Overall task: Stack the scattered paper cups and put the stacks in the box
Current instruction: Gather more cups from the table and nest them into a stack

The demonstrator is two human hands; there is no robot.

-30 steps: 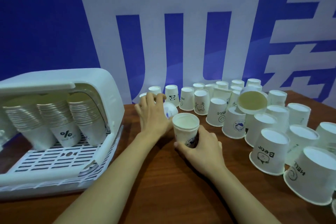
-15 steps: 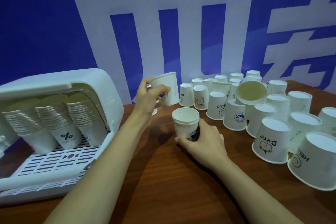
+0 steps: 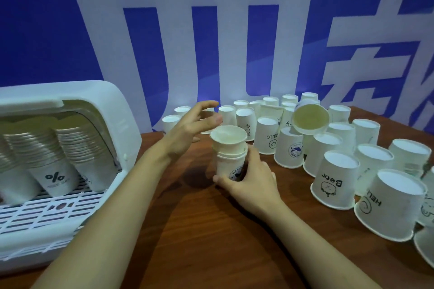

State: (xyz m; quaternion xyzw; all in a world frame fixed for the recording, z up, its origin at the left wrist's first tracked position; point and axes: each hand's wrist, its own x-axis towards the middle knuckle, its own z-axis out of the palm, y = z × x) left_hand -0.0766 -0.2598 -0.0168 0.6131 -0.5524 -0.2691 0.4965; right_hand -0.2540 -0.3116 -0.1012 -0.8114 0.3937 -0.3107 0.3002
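From the head view, the right hand point(image 3: 250, 179) is wrapping its fingers around the base of a short upright stack of white paper cups point(image 3: 230, 151), mouth up, on the brown wooden bench point(image 3: 199, 230). The left hand point(image 3: 192, 125) is hovering just beside the stack's rim, fingers spread and relaxed, grasping nothing. Upside-down white paper cups point(image 3: 334, 183) reading "HELLO" and "Bear" are crowding the right. The white plastic box point(image 3: 112, 110) at left is housing leaning stacks, one marked "%".
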